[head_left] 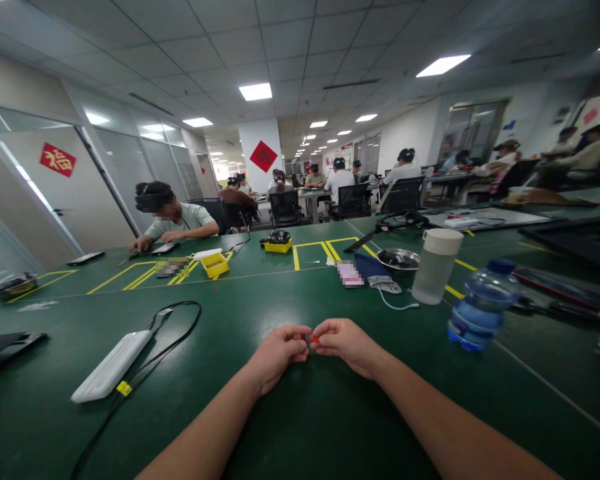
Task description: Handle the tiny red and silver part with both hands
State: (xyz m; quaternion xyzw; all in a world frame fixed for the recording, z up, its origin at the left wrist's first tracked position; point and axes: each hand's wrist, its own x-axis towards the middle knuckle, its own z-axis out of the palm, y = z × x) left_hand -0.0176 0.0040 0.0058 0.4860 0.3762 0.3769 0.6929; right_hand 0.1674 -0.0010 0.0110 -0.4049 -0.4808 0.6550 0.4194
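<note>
Work on the small orange piece (315,339) appears unfinished, as the right hand (345,342) pinches it over the near middle of the green surface (220,343), while the left hand (280,352) curls just beside, its closure and hold indeterminable.

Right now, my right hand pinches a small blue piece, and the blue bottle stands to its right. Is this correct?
The colour is wrong: the head view shows your right hand pinching a small orange piece. The blue bottle stands to that hand's right.
</note>
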